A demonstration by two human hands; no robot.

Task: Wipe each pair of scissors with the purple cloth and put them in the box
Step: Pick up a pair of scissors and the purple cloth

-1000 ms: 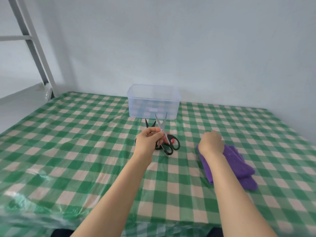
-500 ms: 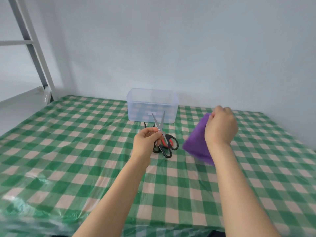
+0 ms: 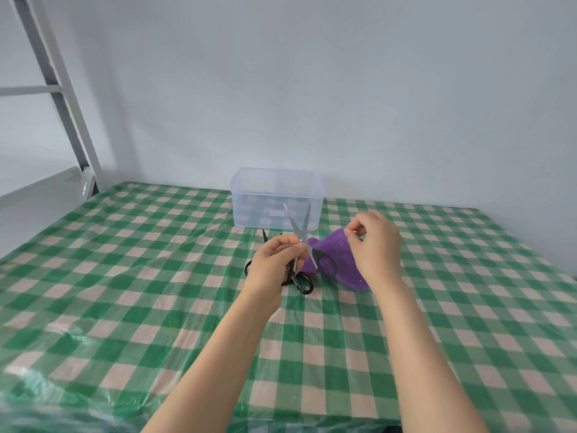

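Across the back of the view stands a pale wall (image 3: 343, 89), and below it the bench (image 3: 125, 307) spreads wide under a green-and-cream checked cover with a clear plastic sheet over it. At the far left a grey metal frame (image 3: 59, 98) slants up against the wall. Near the back edge of the bench, about the middle, sits the clear plastic box (image 3: 249, 207), with its top open and nothing that I can make out inside.

My two forearms reach forward, and both hands are raised in front of the box. My right hand (image 3: 377, 248) pinches the top corner of the purple cloth (image 3: 337, 254) between thumb and fingers, and the cloth hangs down in a fold; whether its lower edge touches the bench I cannot tell. My left hand (image 3: 271, 270) grips a pair of scissors (image 3: 295, 226) near the pivot, with the blades pointing up and spread in a V and the black handle loops hanging below. One loop lies across the cloth from where I look.

Behind my left hand, on the bench, lies a second pair of scissors (image 3: 264, 237), black and mostly hidden. A bit of red shows at the cloth's lower edge.
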